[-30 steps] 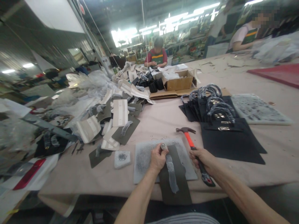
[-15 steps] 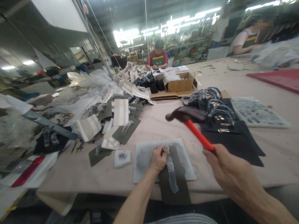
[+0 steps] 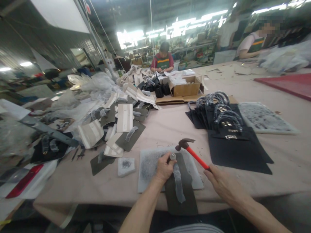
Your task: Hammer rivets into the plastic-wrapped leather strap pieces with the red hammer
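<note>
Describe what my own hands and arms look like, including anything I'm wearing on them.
Your left hand and right hand are ungloved. The left forearm and right forearm show no sleeves, watch or bracelet; rings are too small to tell. A light-and-dark striped garment shows at the bottom edge.

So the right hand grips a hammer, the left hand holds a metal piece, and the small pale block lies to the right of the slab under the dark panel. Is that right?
Not quite: the head view shows the small pale block to the left of the slab under the dark panel. The right hand does grip a hammer, and the left hand holds a metal piece.
</note>
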### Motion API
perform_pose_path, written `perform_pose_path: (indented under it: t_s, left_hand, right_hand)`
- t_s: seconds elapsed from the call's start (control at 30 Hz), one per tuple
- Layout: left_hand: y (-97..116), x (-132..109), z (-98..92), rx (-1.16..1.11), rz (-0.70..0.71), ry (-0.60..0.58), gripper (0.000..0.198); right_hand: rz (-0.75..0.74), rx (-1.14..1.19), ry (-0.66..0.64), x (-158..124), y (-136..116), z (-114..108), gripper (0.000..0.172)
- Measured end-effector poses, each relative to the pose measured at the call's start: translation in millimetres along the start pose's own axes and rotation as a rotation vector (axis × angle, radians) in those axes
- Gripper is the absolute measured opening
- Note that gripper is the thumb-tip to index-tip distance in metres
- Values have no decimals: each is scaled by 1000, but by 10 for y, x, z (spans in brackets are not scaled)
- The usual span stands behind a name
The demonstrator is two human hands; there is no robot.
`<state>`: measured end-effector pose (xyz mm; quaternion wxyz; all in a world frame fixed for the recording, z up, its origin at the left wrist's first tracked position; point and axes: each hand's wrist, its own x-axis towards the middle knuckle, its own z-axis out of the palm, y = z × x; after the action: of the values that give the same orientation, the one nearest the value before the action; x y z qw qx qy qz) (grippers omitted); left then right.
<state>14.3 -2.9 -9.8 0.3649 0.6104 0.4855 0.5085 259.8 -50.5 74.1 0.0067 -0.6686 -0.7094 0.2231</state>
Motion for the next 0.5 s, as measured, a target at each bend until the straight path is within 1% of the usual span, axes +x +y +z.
perform_pose_path:
  t_s: [0.07, 0.13, 0.2, 0.23, 0.27, 0.3, 0.33, 0.37, 0.43, 0.5]
  left_hand:
    - [8, 5, 4, -15, -20, 14, 7]
    - [16, 11, 13, -52, -69, 39, 10]
    - [27, 20, 26, -111, -128, 66, 16]
    - [34, 26, 32, -146, -156, 78, 19]
    - [40, 35, 39, -183, -180, 86, 22]
    - [45, 45, 43, -220, -199, 94, 24]
    - [48, 58, 46, -253, -215, 101, 25]
    - [50, 72, 46, -281, -231, 115, 26]
    - [53, 99, 35, -323, -269, 166, 26]
    - [65, 114, 8, -353, -305, 224, 28]
  right_hand:
    - [42, -15, 4, 190, 32, 34, 26]
    - [38, -102, 61, 333, -6, 87, 26]
    - [-53, -142, 206, 376, -139, 158, 29]
    - [-122, -101, 272, 357, -240, 202, 33]
    - [-198, -29, 304, 317, -359, 253, 37]
    - [-265, 46, 299, 263, -488, 313, 40]
    - [-312, 106, 256, 203, -618, 380, 43]
    - [-331, 134, 181, 145, -742, 453, 43]
    - [-302, 88, 39, 57, -938, 598, 41]
    - [-240, 18, -26, 18, -1042, 706, 41]
